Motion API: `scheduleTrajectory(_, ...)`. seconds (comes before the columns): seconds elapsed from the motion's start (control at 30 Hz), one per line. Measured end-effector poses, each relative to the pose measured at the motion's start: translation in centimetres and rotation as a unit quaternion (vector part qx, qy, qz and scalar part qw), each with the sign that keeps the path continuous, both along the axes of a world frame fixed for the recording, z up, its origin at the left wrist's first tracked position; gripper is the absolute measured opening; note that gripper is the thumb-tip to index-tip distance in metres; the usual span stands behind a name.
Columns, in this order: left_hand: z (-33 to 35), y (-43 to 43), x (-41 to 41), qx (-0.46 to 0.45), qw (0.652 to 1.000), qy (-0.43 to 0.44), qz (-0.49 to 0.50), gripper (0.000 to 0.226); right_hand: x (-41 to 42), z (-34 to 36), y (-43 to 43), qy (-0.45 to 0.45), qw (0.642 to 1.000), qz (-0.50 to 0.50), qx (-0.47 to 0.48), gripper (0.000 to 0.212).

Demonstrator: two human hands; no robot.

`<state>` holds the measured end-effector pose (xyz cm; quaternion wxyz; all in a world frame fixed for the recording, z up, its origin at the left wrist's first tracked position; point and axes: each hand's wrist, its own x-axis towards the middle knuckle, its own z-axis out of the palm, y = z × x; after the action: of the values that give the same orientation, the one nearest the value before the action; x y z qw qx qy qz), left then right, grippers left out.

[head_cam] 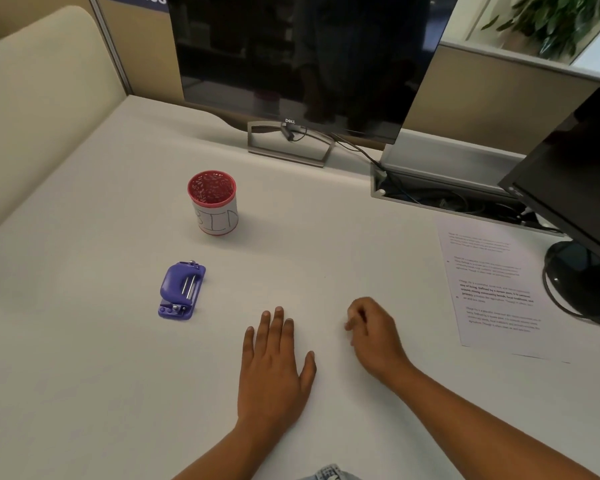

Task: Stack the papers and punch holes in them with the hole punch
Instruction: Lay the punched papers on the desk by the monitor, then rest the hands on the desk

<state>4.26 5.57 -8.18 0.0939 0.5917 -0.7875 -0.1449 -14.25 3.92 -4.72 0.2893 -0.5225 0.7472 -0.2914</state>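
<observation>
A purple hole punch lies on the white desk, left of centre. A printed sheet of paper lies flat at the right, partly under a monitor's edge. My left hand rests flat on the desk with fingers straight, to the right of the punch and apart from it. My right hand rests on the desk with fingers loosely curled, holding nothing, a short way left of the paper.
A red-rimmed cup with a white label stands behind the punch. A large dark monitor on a metal stand fills the back. A second monitor with a round base stands at the right, beside a cable tray.
</observation>
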Motion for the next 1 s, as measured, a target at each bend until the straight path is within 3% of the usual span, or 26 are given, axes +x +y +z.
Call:
scheduleTrajectory(0.1, 0.1, 0.0, 0.0, 0.008, 1.000, 0.002, -0.002, 0.068, 0.0, 2.0, -3.1, -0.110, 0.991, -0.077, -0.006, 0.024)
scheduleTrajectory(0.27, 0.3, -0.1, 0.0, 0.016, 1.000, 0.011, 0.001, 0.068, 2.5, 5.6, -9.2, -0.134, 0.989, -0.008, -0.061, 0.020)
scheduleTrajectory(0.37, 0.4, -0.1, -0.1, 0.022, 1.000, 0.017, 0.005, 0.069, 5.6, 7.7, -13.3, -0.089, 0.989, 0.066, -0.095, 0.015)
scheduleTrajectory(0.57, 0.0, -0.1, 0.3, 0.027, 0.999, 0.033, -0.002, 0.065, 11.9, 10.5, -22.4, 0.117, 0.957, 0.232, -0.129, 0.010)
scheduleTrajectory(0.8, -0.6, -0.1, 0.2, 0.014, 0.999, 0.049, -0.008, 0.064, 13.8, 9.9, -27.8, 0.189, 0.944, 0.258, -0.081, 0.008)
scheduleTrajectory(1.0, -0.8, -0.2, 0.1, 0.007, 0.999, 0.042, -0.001, 0.065, 14.4, 9.6, -28.5, 0.186, 0.939, 0.282, -0.062, 0.020)
